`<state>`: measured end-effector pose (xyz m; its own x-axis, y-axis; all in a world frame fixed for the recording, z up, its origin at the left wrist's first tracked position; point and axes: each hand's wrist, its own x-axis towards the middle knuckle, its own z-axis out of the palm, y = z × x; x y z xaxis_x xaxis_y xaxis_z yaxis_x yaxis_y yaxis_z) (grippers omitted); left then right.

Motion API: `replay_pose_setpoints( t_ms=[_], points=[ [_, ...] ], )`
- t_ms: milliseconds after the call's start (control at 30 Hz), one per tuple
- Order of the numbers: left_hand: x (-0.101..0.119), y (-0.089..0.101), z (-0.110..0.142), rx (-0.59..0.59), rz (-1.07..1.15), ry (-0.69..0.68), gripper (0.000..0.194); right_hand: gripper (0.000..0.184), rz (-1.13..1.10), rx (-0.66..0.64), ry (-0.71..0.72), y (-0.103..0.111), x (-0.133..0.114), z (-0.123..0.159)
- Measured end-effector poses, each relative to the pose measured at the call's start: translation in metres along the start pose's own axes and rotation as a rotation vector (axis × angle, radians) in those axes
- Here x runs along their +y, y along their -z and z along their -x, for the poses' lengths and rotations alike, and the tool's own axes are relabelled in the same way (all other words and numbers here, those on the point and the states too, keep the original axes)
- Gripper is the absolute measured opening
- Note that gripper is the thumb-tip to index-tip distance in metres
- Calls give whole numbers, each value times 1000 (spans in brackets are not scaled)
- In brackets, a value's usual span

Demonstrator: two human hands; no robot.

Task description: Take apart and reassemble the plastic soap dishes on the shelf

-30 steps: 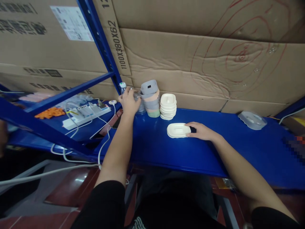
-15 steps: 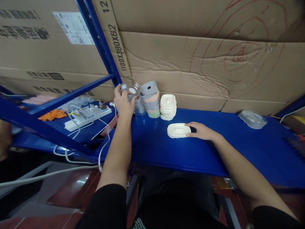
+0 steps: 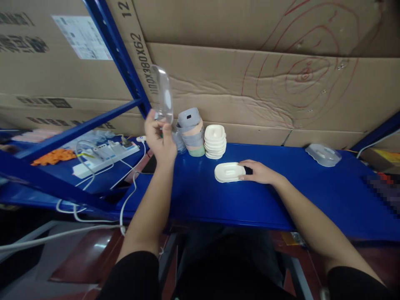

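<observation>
Pinched upright between the thumb and fingers of my left hand (image 3: 160, 139) is a clear plastic cover (image 3: 167, 98). It is raised above the back left of the blue tabletop. My right hand (image 3: 258, 171) grips the right end of a cream oval tray (image 3: 229, 172), which lies flat with a raised ridge in its middle. Behind that tray stands a stack of cream tray pieces (image 3: 215, 141). Left of it leans a stack of grey, peach and green cups (image 3: 190, 131). More clear covers (image 3: 180, 143) are partly hidden behind my left hand.
On the blue table (image 3: 200, 200), a clear cover with a pale piece (image 3: 323, 155) lies at the far right. A white power strip (image 3: 104, 158) with cables and orange pieces (image 3: 53, 155) sit beyond the blue frame post. Cardboard (image 3: 265, 91) walls the back.
My left hand has lifted the clear cover from the back left stack and tipped it upright. My right hand stays on the cream tray. The whole view has shifted slightly.
</observation>
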<state>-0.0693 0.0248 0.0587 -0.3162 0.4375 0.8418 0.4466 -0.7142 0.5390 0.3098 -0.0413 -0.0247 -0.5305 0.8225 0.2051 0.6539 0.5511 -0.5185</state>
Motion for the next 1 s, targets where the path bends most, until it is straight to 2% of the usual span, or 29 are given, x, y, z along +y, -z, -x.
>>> replay_pose_setpoints(
  t_ms=[67, 133, 267, 333, 400, 500, 600, 700, 767, 833, 900, 1000],
  points=[
    [17, -13, 17, -17, 205, 48, 47, 73, 4, 76, 13, 3, -5, 1],
    [33, -24, 35, -222, 338, 114, 49, 81, -6, 177, 11, 7, -11, 2],
    [51, -40, 67, -737, 506, 275, 52, 102, -76, 368, 26, 10, -22, 2],
    [52, -45, 77, -892, 560, 332, 52, 110, -108, 428, 54, 8, -24, 1],
    [50, -49, 84, -965, 588, 361, 51, 110, -164, 453, 60, 5, -23, -1],
    [44, -52, 88, -1012, 576, 373, 50, 98, -317, 464, 18, 0, -18, -5],
    [37, -54, 94, -1016, 512, 335, 48, 98, -482, 452, -40, -1, -13, -8],
    [33, -59, 103, -1027, 400, 209, 38, 100, -570, 409, -88, -1, -5, -10],
    [31, -62, 110, -1031, 329, 101, 30, 96, -570, 428, -108, 0, 2, -11],
    [29, -65, 113, -994, 252, 17, 25, 86, -537, 490, -119, 2, 11, -11],
    [26, -65, 110, -926, 158, -39, 32, 70, -489, 559, -135, 6, 20, -10],
    [18, -59, 94, -767, -3, -133, 36, 50, -414, 632, -166, 15, 32, -5]
  ],
)
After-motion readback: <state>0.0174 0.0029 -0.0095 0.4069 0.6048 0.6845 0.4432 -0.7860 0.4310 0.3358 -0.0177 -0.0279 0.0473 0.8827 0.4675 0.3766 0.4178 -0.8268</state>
